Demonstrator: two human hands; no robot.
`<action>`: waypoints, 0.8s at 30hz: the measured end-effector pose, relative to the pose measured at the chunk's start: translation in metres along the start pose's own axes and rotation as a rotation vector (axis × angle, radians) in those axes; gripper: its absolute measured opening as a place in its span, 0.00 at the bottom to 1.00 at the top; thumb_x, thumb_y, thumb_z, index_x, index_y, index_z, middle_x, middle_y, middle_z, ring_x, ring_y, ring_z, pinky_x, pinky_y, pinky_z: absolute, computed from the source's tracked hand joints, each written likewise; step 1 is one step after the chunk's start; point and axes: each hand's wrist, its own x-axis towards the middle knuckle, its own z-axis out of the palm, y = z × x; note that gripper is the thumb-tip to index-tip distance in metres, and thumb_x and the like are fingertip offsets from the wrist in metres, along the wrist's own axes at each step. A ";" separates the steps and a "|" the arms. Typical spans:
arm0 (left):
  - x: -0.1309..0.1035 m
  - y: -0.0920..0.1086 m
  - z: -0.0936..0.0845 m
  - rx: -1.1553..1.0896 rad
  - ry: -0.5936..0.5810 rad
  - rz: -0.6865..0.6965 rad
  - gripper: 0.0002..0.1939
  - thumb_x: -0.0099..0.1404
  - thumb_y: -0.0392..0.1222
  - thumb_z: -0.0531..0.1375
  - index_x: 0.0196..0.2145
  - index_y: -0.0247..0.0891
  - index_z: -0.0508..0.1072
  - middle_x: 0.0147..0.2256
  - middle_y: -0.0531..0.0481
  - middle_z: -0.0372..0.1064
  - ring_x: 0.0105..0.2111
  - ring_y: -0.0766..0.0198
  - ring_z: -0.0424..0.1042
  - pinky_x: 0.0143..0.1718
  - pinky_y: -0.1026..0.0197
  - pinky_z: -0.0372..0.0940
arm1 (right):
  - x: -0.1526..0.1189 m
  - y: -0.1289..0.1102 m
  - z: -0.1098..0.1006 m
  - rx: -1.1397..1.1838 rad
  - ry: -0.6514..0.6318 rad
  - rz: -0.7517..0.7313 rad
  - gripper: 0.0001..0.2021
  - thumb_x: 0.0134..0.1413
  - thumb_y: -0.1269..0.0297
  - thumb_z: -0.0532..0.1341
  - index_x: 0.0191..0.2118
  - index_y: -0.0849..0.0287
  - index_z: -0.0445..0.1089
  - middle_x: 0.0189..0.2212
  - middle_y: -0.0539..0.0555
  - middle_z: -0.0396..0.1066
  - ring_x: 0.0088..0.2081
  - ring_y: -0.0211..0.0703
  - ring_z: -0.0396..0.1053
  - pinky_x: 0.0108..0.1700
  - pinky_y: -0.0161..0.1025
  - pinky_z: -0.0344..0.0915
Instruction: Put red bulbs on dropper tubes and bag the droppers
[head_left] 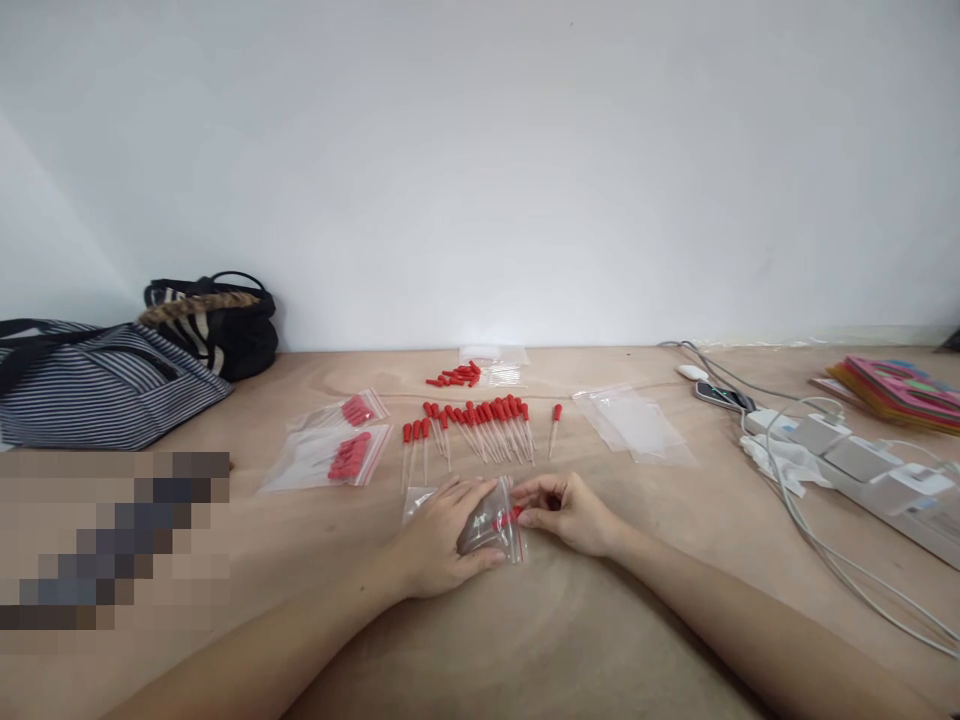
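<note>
A clear zip-lock bag [480,528] with a red strip along its mouth lies in front of me. My left hand [442,540] rests across it, thumb at the near edge and fingers at the far edge, holding it. At the mouth, my right hand [566,512] pinches the red bulb of a dropper [506,519]; its bulb is partly inside the bag and the tube is hard to make out. Beyond my hands lie several red-bulbed droppers [491,425], bulbs pointing away. One dropper [556,430] lies apart on the right.
Two filled zip-lock bags [322,462] lie left, flat bags [634,425] right. Loose red bulbs [455,375] and glass tubes [502,376] lie at the back. Striped bag [112,385] and black bag [240,330] stand left; power strip [847,455], cables, phone [724,397] and colourful sheets [900,390] right.
</note>
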 end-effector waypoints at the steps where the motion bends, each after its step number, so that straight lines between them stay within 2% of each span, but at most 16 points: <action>1: 0.000 0.001 0.000 -0.001 -0.004 0.003 0.35 0.55 0.54 0.57 0.56 0.38 0.52 0.55 0.41 0.57 0.55 0.48 0.54 0.55 0.43 0.48 | 0.001 -0.001 0.002 0.014 -0.017 0.002 0.15 0.38 0.57 0.65 0.33 0.59 0.70 0.28 0.50 0.72 0.24 0.34 0.64 0.28 0.35 0.61; 4: 0.002 0.002 0.000 -0.011 -0.014 0.033 0.35 0.55 0.54 0.57 0.56 0.38 0.52 0.55 0.42 0.57 0.54 0.50 0.56 0.56 0.44 0.47 | 0.003 -0.004 0.012 0.108 -0.052 -0.021 0.14 0.37 0.60 0.66 0.30 0.59 0.63 0.26 0.49 0.71 0.26 0.35 0.67 0.30 0.34 0.62; 7: 0.003 0.000 0.003 -0.025 -0.006 0.062 0.35 0.55 0.54 0.57 0.56 0.39 0.52 0.55 0.42 0.57 0.54 0.51 0.57 0.57 0.44 0.46 | 0.006 -0.005 0.022 0.166 -0.042 -0.051 0.16 0.36 0.61 0.66 0.27 0.57 0.57 0.23 0.45 0.68 0.25 0.34 0.66 0.28 0.33 0.62; 10: 0.003 -0.002 0.005 -0.025 0.004 0.072 0.35 0.55 0.54 0.57 0.56 0.40 0.52 0.55 0.43 0.57 0.54 0.51 0.57 0.56 0.44 0.47 | 0.008 -0.005 0.026 0.052 0.047 -0.077 0.15 0.37 0.63 0.65 0.25 0.57 0.55 0.21 0.44 0.65 0.22 0.33 0.64 0.24 0.31 0.60; 12: 0.003 -0.002 0.005 -0.021 0.003 0.076 0.35 0.55 0.54 0.58 0.56 0.40 0.52 0.55 0.43 0.57 0.54 0.51 0.57 0.56 0.44 0.47 | 0.009 -0.007 0.019 -0.090 0.061 -0.104 0.11 0.39 0.65 0.63 0.27 0.57 0.57 0.21 0.44 0.64 0.21 0.32 0.62 0.23 0.30 0.58; 14: 0.003 -0.001 0.004 -0.017 -0.003 0.067 0.35 0.55 0.53 0.58 0.56 0.39 0.53 0.55 0.43 0.57 0.54 0.51 0.57 0.56 0.44 0.47 | 0.012 -0.008 0.003 -0.283 0.041 -0.126 0.06 0.42 0.68 0.60 0.29 0.57 0.61 0.22 0.46 0.65 0.22 0.33 0.62 0.23 0.31 0.58; 16: 0.003 0.001 0.001 -0.010 -0.010 0.053 0.37 0.53 0.54 0.59 0.57 0.38 0.52 0.55 0.42 0.57 0.54 0.51 0.57 0.57 0.44 0.46 | 0.019 -0.008 -0.021 -0.555 0.094 -0.128 0.04 0.44 0.69 0.58 0.30 0.58 0.65 0.24 0.49 0.66 0.23 0.35 0.62 0.25 0.32 0.58; 18: 0.003 0.002 -0.002 -0.002 -0.018 0.046 0.39 0.52 0.55 0.60 0.57 0.38 0.52 0.55 0.42 0.57 0.55 0.50 0.56 0.57 0.44 0.46 | 0.028 -0.005 -0.049 -0.843 0.234 -0.177 0.10 0.46 0.76 0.53 0.35 0.60 0.68 0.33 0.54 0.67 0.32 0.38 0.65 0.34 0.35 0.60; 20: 0.001 0.002 -0.005 0.008 -0.024 0.042 0.40 0.51 0.57 0.59 0.57 0.39 0.52 0.56 0.42 0.55 0.55 0.48 0.54 0.56 0.43 0.46 | 0.038 -0.001 -0.074 -1.134 0.301 -0.208 0.16 0.46 0.78 0.51 0.39 0.60 0.69 0.39 0.58 0.65 0.39 0.43 0.63 0.39 0.37 0.58; 22: -0.004 -0.002 -0.008 0.013 -0.030 0.045 0.39 0.52 0.58 0.59 0.57 0.39 0.52 0.56 0.42 0.55 0.56 0.47 0.52 0.56 0.42 0.46 | 0.047 0.003 -0.091 -1.381 0.247 -0.255 0.17 0.47 0.78 0.53 0.40 0.57 0.70 0.41 0.57 0.65 0.41 0.45 0.61 0.40 0.39 0.55; 24: -0.010 -0.008 -0.009 0.015 -0.033 0.051 0.40 0.51 0.59 0.58 0.57 0.40 0.52 0.57 0.42 0.53 0.57 0.46 0.50 0.56 0.42 0.47 | 0.054 0.005 -0.099 -1.551 0.128 -0.329 0.13 0.49 0.76 0.53 0.38 0.55 0.70 0.40 0.57 0.66 0.41 0.46 0.59 0.39 0.40 0.52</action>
